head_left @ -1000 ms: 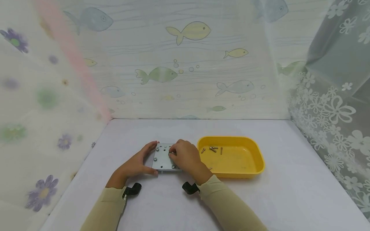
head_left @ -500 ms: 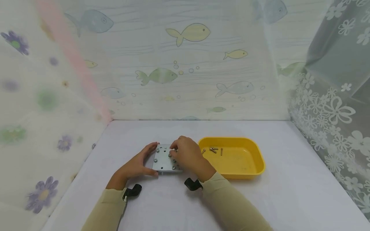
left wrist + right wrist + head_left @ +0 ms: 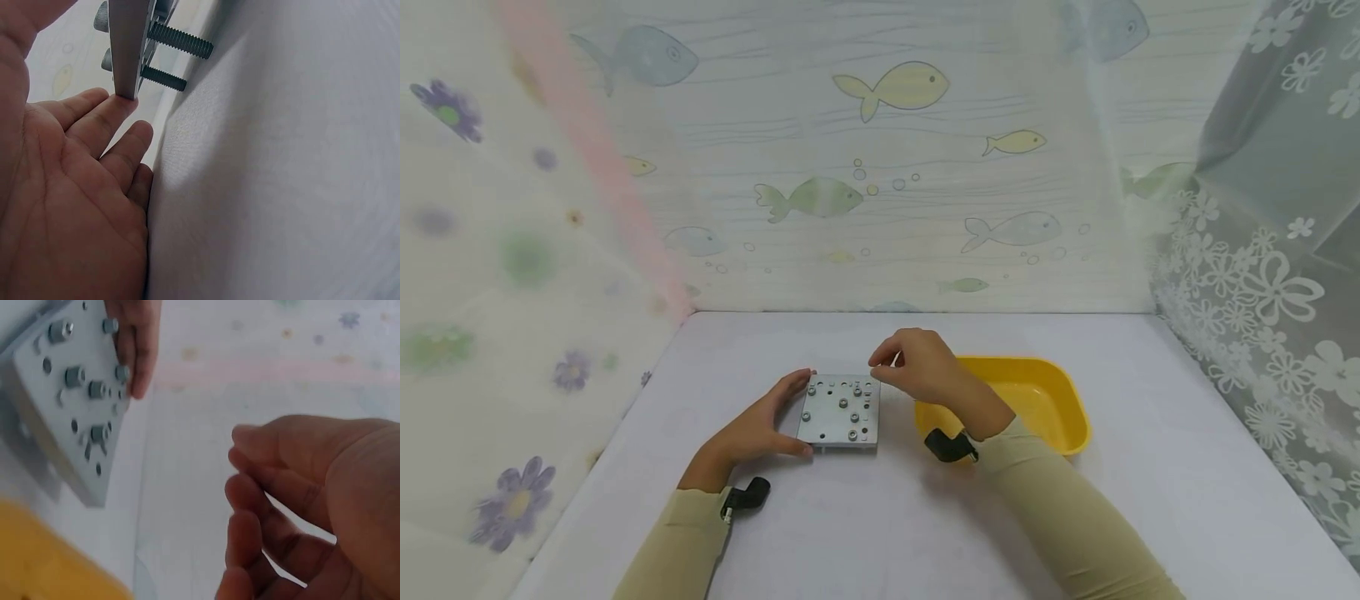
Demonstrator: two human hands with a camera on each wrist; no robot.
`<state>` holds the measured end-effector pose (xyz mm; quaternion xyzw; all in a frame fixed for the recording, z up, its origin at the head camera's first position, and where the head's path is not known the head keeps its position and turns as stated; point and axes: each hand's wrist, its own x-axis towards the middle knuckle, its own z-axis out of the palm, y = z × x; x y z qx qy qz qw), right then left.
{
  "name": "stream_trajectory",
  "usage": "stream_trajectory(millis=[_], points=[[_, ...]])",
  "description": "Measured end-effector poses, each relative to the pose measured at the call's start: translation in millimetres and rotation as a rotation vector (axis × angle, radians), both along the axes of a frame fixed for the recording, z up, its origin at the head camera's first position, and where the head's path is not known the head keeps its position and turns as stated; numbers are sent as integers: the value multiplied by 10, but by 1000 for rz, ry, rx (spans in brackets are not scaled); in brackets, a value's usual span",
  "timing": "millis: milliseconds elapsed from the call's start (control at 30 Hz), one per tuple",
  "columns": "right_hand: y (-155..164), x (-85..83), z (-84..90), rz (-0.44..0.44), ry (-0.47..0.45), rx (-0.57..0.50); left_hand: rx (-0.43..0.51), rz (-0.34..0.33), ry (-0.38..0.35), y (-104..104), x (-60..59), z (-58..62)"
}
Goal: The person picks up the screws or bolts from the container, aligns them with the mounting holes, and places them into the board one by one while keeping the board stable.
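A square grey metal plate (image 3: 840, 412) with several holes and several screws in it stands on the white table. My left hand (image 3: 771, 421) holds its left edge between thumb and fingers. In the left wrist view a fingertip of that hand (image 3: 69, 187) touches the plate's edge (image 3: 128, 44), and screw shanks (image 3: 181, 42) poke out beneath the plate. My right hand (image 3: 917, 367) hovers above the plate's far right corner, beside the yellow tray (image 3: 1075, 417). Its fingers are loosely curled. The right wrist view shows nothing in this hand (image 3: 300, 494), with the plate (image 3: 69, 406) off to its left.
The yellow tray's inside is mostly hidden behind my right wrist. Black camera mounts sit on both wrists (image 3: 745, 497) (image 3: 947, 446). Fish-patterned and flowered curtains close the table's back and sides. White tabletop (image 3: 880, 517) lies in front of the plate.
My right hand has lifted off the plate and moved right and away, toward the tray, uncovering the plate's right half. The left hand and the plate have stayed put.
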<state>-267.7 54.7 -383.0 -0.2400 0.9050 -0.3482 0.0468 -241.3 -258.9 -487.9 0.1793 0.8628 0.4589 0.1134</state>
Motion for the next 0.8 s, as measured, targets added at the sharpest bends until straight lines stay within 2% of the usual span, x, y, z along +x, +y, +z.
stream_trajectory(millis=[267, 600, 800], points=[[403, -85, 8, 105, -118, 35, 0, 4, 1, 0, -4, -17], [788, -268, -144, 268, -237, 46, 19, -3, -2, -6, -17, -51], [924, -361, -295, 337, -294, 95, 11, -4, 5, -2, -23, -43]])
